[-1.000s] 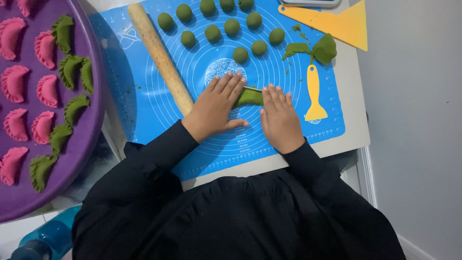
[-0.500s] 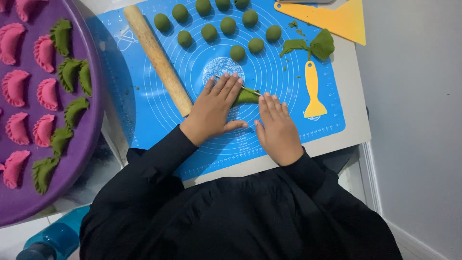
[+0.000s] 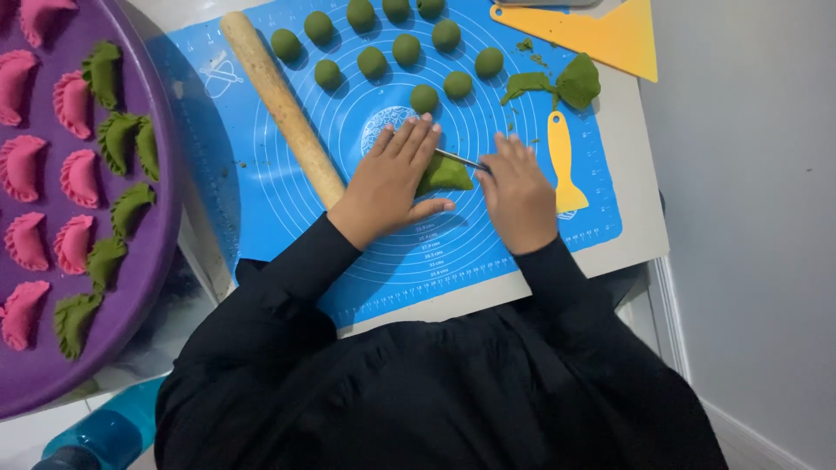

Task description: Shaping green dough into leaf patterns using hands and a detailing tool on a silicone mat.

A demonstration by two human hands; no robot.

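- Seen from above, a person in black sleeves works a folded piece of green dough (image 3: 446, 174) near the middle of a blue silicone mat (image 3: 261, 183).
- Left hand (image 3: 392, 178) lies flat, fingers together and stretched forward, their inner edge touching the dough's left side; it grips nothing.
- Right hand (image 3: 518, 191) is curled narrow around a thin metal tool (image 3: 460, 159), whose free end reaches leftward to the dough's upper edge. How the fingertips pinch the tool cannot be told, as they are turned away from the camera.
- Lying between the two hands, the dough sits just right of the left fingers and just left of the right knuckles; the left hand is the nearer, already in contact.
- Its shape is roughly a wedge, the long axis running from lower left to upper right across the mat, the pointed end aimed toward the right hand.
- The tool's long axis slants slightly down to the right, crossing the top of the dough.
- Nearby: a wooden rolling pin (image 3: 283, 104) just beside the left wrist, green dough balls (image 3: 409, 48) farther up the mat, a yellow spatula (image 3: 562, 165) right of the right hand, a yellow scraper (image 3: 592, 35), and a purple tray (image 3: 152, 261) of pink and green dumplings (image 3: 78, 178) well apart at left.
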